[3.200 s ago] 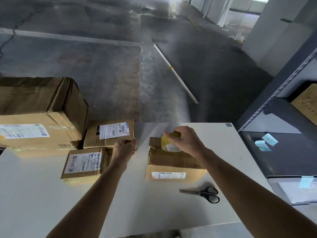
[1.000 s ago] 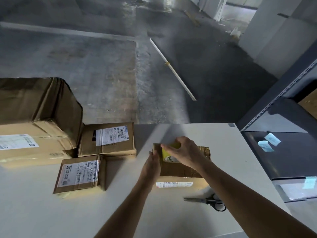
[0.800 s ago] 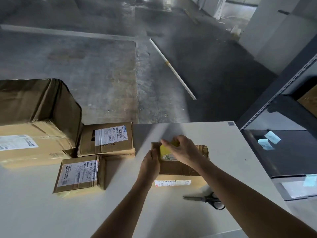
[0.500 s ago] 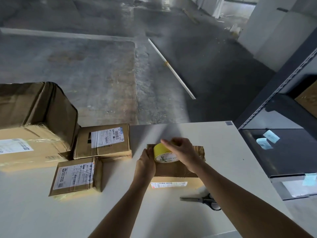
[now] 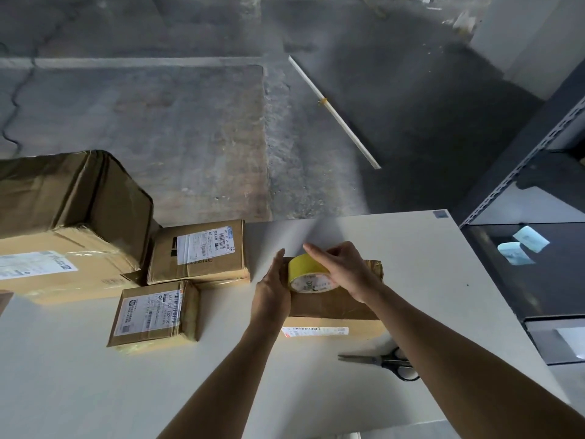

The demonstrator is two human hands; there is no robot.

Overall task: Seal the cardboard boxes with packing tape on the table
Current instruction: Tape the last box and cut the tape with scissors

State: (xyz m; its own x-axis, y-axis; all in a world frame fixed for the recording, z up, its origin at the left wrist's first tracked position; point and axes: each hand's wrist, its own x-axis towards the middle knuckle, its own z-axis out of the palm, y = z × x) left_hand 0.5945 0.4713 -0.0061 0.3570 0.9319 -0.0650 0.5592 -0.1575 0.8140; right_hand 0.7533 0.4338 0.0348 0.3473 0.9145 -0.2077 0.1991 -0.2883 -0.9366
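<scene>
Holding a yellow roll of tape [image 5: 305, 274] on top of a small brown box [image 5: 332, 307], the right hand [image 5: 343, 270] curls its fingers round the roll. The left hand [image 5: 273, 293] lies flat, fingers straight, against the left side of that box. The box sits in the middle of the white table [image 5: 95, 391]. Black scissors [image 5: 386, 364] lie just beside it, on the near right. A big box [image 5: 63, 223] sits far left.
</scene>
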